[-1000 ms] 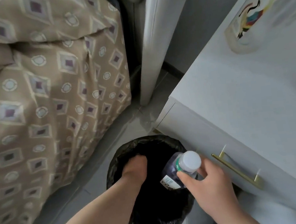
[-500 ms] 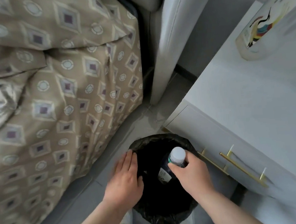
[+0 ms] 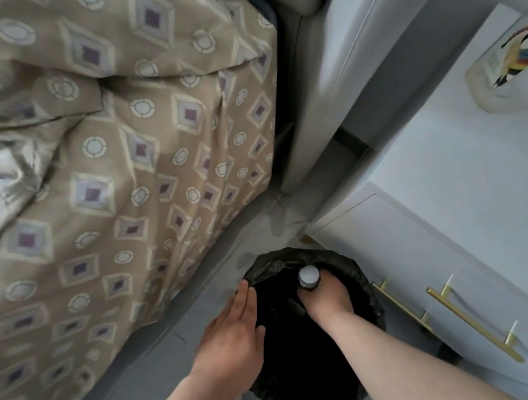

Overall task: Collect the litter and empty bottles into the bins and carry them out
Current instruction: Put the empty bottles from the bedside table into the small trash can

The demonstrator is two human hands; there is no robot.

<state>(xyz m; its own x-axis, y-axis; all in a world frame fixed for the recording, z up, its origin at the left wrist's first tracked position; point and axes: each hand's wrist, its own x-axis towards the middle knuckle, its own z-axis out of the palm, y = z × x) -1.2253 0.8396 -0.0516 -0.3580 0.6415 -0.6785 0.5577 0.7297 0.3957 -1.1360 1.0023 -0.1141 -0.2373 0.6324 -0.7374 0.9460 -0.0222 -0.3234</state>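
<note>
A round bin lined with a black bag (image 3: 353, 275) stands on the grey floor between the bed and a white cabinet. My right hand (image 3: 325, 302) reaches down into the bin and grips a dark bottle with a white cap (image 3: 308, 274); only the cap and neck show above the dark inside. My left hand (image 3: 233, 335) lies flat with straight fingers on the bag at the bin's left rim.
A bed with a beige patterned cover (image 3: 119, 181) fills the left. A white cabinet (image 3: 470, 212) with gold drawer handles (image 3: 474, 324) stands at the right, with a clear patterned container (image 3: 510, 63) on top. A white panel (image 3: 342, 89) rises behind the bin.
My right hand has lowered the bottle deeper into the bin, so its label is out of sight. My left hand came out of the bin and now lies on the left rim.
</note>
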